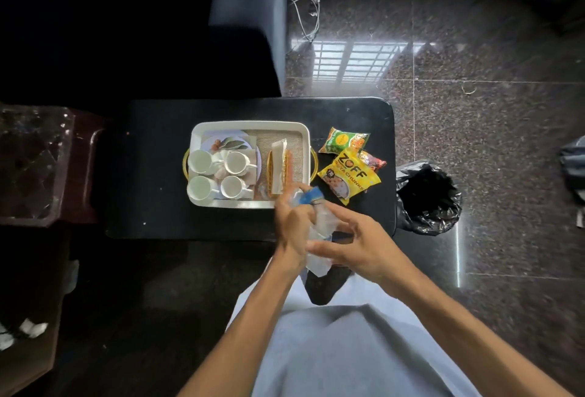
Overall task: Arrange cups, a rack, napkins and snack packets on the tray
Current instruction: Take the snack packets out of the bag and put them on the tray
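Observation:
A white tray (250, 126) sits on a black table (158, 175). Several white cups (234, 162) stand on its left half. A golden rack (278, 172) holding white napkins (278, 156) stands on its right half. Right of the tray lie a yellow snack packet (349, 176), a green packet (343, 140) and a red packet (373, 160). My left hand (292, 225) grips a clear plastic wrapper with a blue label (311, 198) just off the tray's near right corner. My right hand (351, 244) touches the wrapper's lower part with its fingers spread.
A bin lined with a black bag (427, 197) stands on the floor right of the table. A dark sofa arm (247, 16) rises behind the table. A glass-topped side table (34, 162) is at the left. White cables (304, 13) lie on the speckled floor.

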The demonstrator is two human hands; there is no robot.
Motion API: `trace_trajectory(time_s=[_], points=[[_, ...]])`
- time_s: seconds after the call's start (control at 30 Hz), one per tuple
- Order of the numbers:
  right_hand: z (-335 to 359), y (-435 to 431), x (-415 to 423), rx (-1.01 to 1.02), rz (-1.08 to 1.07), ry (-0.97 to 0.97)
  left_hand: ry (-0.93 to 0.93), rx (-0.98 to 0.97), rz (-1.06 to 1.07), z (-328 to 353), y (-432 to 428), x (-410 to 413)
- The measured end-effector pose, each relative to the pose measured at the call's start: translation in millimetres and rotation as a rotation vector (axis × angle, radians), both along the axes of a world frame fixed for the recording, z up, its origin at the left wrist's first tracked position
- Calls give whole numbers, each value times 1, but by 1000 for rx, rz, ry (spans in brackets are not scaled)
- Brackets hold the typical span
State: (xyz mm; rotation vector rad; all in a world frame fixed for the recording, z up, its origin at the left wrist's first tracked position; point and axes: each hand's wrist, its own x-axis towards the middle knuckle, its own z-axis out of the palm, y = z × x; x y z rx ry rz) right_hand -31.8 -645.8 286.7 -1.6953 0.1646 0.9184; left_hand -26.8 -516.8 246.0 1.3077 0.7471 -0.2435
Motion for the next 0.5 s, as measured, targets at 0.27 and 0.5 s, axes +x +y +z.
trace_trajectory(time_s=[0.27,0.5], points=[[-95,-158,2,-410,-407,-157,79,4,-508,-36,-150,35],[-276,-298,54,-848,-517,-119,185,-34,-163,-132,-236,49]])
